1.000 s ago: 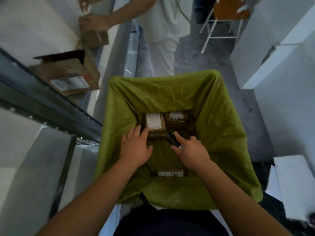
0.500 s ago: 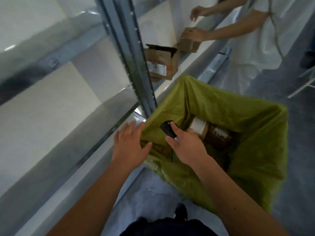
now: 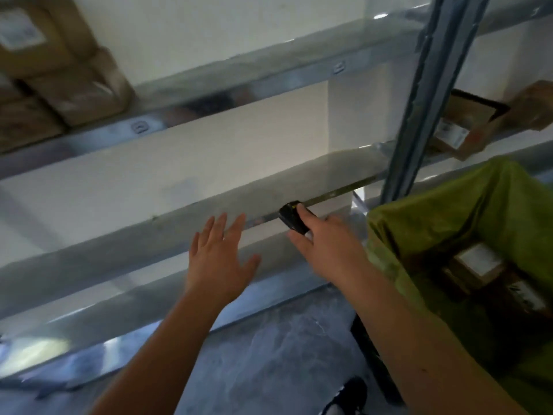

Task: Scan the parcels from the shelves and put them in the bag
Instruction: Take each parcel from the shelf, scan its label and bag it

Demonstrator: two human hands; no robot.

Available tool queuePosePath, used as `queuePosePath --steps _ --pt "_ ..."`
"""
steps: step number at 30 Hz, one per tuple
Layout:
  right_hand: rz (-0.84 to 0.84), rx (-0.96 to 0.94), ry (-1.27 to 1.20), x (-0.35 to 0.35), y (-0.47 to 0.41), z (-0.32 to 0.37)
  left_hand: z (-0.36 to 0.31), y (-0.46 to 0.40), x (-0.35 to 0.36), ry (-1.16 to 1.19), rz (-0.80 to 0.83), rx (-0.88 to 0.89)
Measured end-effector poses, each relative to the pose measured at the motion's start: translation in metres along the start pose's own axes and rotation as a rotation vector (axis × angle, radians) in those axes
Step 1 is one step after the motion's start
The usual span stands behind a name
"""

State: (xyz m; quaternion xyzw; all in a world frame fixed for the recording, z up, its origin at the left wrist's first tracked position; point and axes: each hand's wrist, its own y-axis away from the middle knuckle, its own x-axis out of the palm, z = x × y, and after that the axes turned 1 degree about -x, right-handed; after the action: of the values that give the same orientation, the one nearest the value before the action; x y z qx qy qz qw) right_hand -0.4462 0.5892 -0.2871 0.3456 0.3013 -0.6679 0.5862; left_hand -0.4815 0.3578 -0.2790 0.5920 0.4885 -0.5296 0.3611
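Note:
My right hand (image 3: 326, 247) grips a small black scanner (image 3: 291, 217) in front of a bare metal shelf (image 3: 209, 211). My left hand (image 3: 220, 259) is flat and open just left of it, holding nothing. The green bag (image 3: 434, 211) stands at the right with two brown parcels (image 3: 478, 265) lying in its bottom. Several brown parcels (image 3: 59, 73) are stacked on the upper shelf at the far left, blurred. An open cardboard box (image 3: 466, 127) sits on the shelf beyond the grey upright post (image 3: 419, 100).
Shelf rails run diagonally across the view, with white wall panels between them. Grey floor (image 3: 269, 354) lies below the lowest shelf. A dark shoe (image 3: 350, 393) shows at the bottom edge.
My view has swung left from the bag to the shelves. Both hands have come out of the bag and now hover before the shelf. The other person is out of view.

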Motion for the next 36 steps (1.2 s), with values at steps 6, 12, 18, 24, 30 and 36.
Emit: queuePosePath --steps 6,12,18,24,30,36 --pt "0.099 -0.176 0.010 0.044 0.043 0.100 0.087 0.092 -0.044 -0.023 -0.074 -0.147" --pt "0.098 -0.331 0.061 0.058 0.065 0.188 0.133 0.140 -0.104 -0.009 -0.202 -0.196" --pt "0.035 -0.420 0.043 0.039 0.053 0.238 0.156 0.138 -0.157 -0.005 -0.324 -0.186" --pt "-0.119 -0.468 0.026 0.004 0.003 0.283 0.165 0.087 -0.212 -0.013 -0.471 -0.171" --pt "-0.200 -0.562 0.016 -0.042 -0.065 0.320 0.169 0.011 -0.264 0.014 -0.551 -0.142" --pt "-0.242 -0.602 0.050 -0.083 -0.146 0.338 0.170 -0.067 -0.300 0.044 -0.602 -0.128"
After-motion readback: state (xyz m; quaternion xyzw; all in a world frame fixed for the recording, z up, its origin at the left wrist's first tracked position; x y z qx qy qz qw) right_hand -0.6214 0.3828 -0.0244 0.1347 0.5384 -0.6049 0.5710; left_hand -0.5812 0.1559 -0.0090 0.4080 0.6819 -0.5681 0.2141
